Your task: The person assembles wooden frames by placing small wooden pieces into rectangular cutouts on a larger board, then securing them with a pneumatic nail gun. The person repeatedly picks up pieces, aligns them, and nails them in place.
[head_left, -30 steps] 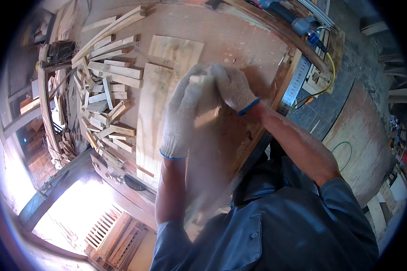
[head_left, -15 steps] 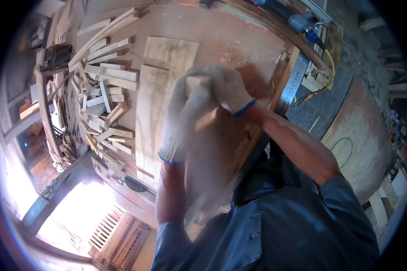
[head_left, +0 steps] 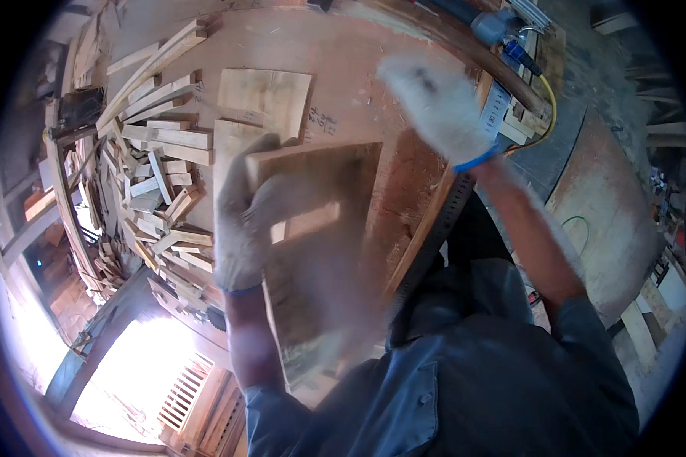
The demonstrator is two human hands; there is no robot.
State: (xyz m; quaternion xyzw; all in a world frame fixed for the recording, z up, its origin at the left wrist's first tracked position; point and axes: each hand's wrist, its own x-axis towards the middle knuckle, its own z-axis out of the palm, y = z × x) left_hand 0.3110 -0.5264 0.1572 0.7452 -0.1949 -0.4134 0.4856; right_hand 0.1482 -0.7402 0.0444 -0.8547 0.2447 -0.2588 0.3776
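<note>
My left hand (head_left: pixel 240 217), in a white knitted glove with a blue cuff, is closed on the left side of a wooden panel (head_left: pixel 320 158). Tilted up over the bench, the panel has a rectangular opening near its middle, and its lower part is smeared by motion. My right hand (head_left: pixel 438 110), gloved the same way, is raised apart from the panel near the bench's right edge. Blurred, it looks flat with fingers stretched out, and nothing shows in it. Beyond the left hand, pale boards (head_left: pixel 263 95) lie flat on the bench.
Several short wood offcuts (head_left: pixel 168 141) are piled along the left. A metal ruler (head_left: pixel 495 107) runs along the right edge, near a blue power tool (head_left: pixel 492 27) with a yellow cord (head_left: pixel 554 114). Part of a toothed saw blade (head_left: pixel 216 317) shows at the lower left.
My right hand has let go of the wood and moved right and away. My left hand has shifted left, and the panel now shows its broad face and opening.
</note>
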